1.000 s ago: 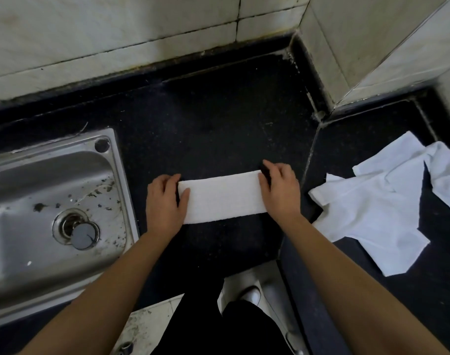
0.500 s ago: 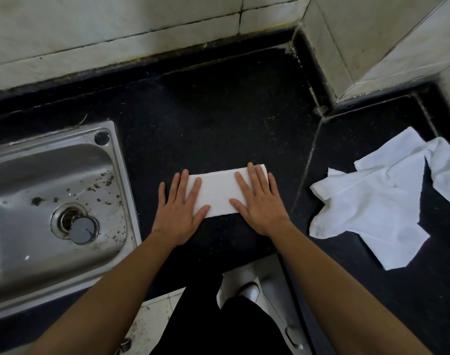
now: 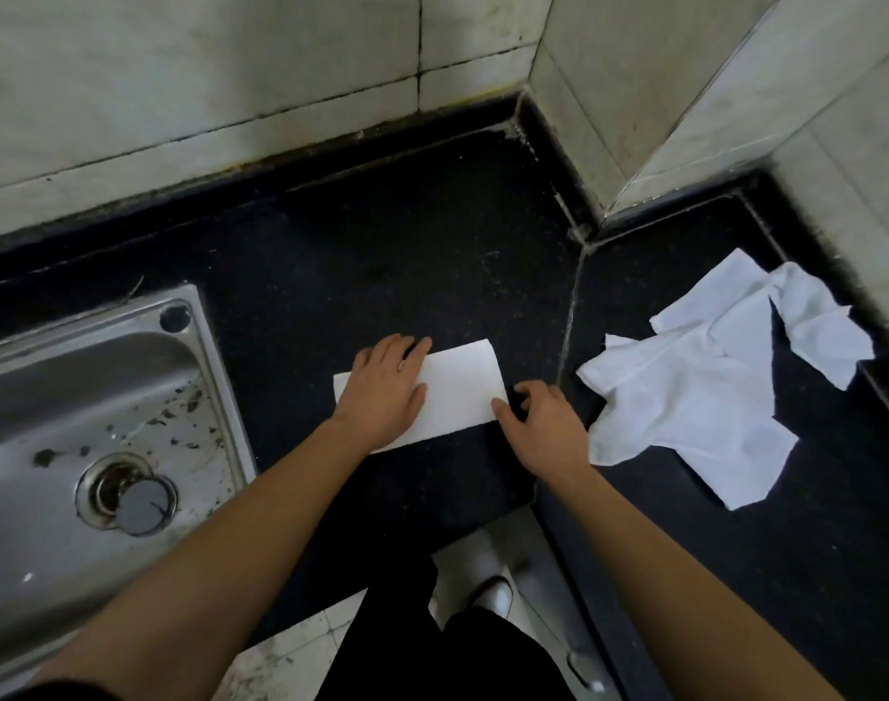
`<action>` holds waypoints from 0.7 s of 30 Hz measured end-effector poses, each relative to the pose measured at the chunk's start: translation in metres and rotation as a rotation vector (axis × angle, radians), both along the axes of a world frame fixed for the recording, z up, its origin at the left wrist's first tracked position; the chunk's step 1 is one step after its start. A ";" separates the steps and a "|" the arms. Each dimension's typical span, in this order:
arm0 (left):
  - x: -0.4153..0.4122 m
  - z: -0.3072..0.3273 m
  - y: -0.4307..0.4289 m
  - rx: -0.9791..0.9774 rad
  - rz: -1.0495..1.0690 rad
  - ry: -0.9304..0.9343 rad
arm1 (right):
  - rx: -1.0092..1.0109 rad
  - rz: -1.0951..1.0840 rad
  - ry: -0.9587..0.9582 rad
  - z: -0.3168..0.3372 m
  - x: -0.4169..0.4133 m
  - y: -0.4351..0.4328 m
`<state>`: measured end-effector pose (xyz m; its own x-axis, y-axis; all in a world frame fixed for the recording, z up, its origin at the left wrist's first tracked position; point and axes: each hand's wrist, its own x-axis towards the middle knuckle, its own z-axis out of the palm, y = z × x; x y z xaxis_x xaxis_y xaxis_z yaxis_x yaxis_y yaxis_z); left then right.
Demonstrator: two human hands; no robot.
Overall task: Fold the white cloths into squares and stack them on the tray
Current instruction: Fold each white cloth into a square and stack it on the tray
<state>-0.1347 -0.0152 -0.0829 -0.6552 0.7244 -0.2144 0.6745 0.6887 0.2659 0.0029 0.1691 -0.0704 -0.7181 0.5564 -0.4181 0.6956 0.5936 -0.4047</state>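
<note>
Cloth, centre frame, mid-fold: left hand flat on its left half, right hand curled at right end, grip unclear; next, probably fold that end leftward, edges matched.

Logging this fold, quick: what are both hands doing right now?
Left hand: open, pressing flat on the folded cloth.
Right hand: curled at the cloth's right end; whether it grips cannot be told.

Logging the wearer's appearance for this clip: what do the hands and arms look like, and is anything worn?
The left hand and right hand are bare: no gloves, rings or watch show. The left forearm and right forearm are uncovered along their visible length; a dark edge at the lower left corner may be a sleeve.
</note>
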 end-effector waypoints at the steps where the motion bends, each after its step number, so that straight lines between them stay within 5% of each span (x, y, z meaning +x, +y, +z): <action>1: -0.007 0.002 0.011 0.004 -0.063 -0.006 | -0.003 -0.024 -0.003 -0.001 0.001 -0.003; 10: -0.036 0.013 0.085 -0.284 -0.694 0.233 | -0.028 -0.158 0.062 -0.008 0.003 -0.013; 21: -0.037 0.020 0.096 -0.208 -0.620 0.158 | -0.388 -0.317 0.075 0.003 -0.004 0.015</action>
